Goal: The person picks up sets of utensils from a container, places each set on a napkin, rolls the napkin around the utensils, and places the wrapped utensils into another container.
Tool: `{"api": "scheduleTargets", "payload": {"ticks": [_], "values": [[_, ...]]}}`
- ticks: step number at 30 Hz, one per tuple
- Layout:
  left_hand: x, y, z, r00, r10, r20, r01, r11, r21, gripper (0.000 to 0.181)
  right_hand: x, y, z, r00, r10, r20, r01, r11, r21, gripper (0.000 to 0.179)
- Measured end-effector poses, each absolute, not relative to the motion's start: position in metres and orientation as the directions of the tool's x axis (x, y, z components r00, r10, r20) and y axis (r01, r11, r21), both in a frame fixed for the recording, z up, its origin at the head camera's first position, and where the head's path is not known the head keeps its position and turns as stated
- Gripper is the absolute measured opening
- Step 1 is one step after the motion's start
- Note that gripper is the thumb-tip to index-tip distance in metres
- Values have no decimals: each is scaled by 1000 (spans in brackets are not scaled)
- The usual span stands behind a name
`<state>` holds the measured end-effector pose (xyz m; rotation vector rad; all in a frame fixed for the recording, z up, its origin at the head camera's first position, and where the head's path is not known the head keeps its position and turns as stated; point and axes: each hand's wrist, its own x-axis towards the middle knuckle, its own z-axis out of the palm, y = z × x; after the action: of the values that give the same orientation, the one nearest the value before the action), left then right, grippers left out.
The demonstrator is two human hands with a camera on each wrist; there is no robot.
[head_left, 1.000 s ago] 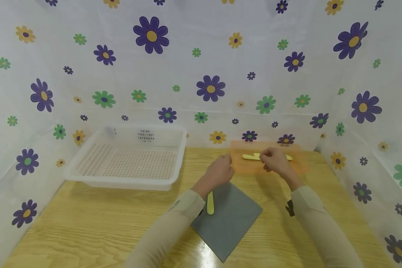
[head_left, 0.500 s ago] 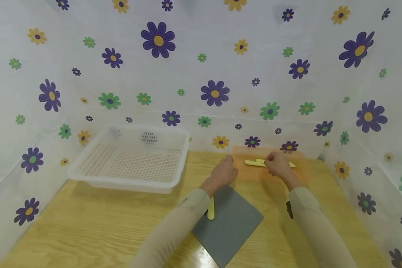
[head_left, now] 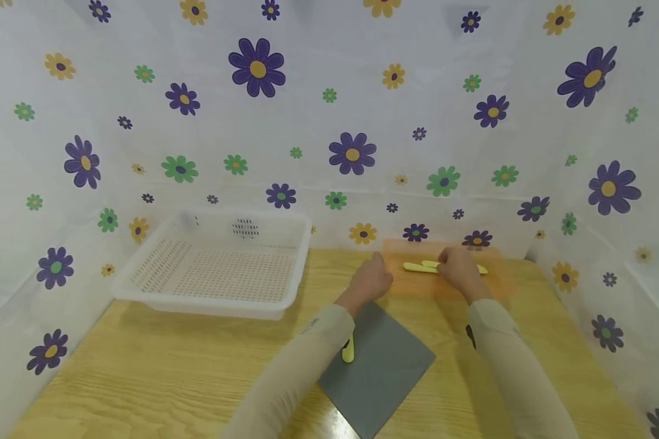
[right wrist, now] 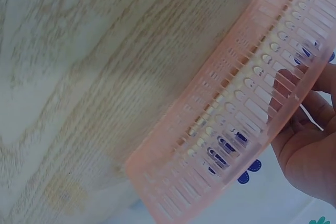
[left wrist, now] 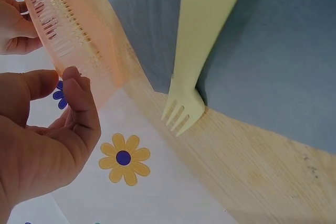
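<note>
My left hand is at the left end of a shallow orange slotted basket. In the left wrist view, its thumb and forefinger pinch the corner of the rim. The right hand reaches over the near rim, fingers bent, above pale yellow utensils lying in the basket. Those fingertips show through the slots in the right wrist view; I cannot tell whether they hold a utensil. Under my left forearm a yellow fork lies on a flat grey mat, its tines past the edge.
A large white slotted basket stands at the back left of the wooden table. Flower-printed white sheeting hangs close behind the table and along both sides. The orange basket sits near the back, against the sheeting.
The view has tilted and shifted a little. Both hands keep about the same place at the orange basket, and my left forearm now covers more of the fork.
</note>
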<state>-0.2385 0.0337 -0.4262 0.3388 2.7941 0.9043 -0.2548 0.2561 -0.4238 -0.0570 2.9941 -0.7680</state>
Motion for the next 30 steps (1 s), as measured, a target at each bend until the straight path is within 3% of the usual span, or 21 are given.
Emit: {"api": "scheduleTargets", "payload": {"ticks": [7,12,30], "values": [[-242,36,-427,-959,270,-84,179,811,558,23,-260,258,-433,-998,-60,-24,-41,875,-483,39],[-245,37,-426,-957,274,-95,178,813,554,15,-264,257,-443,-994,-73,-78,-22,857,-515,48],[-243,39,-422,-959,246,-140,137,836,531,16,-268,254,-451,-985,-88,-148,-5,874,-485,56]]}}
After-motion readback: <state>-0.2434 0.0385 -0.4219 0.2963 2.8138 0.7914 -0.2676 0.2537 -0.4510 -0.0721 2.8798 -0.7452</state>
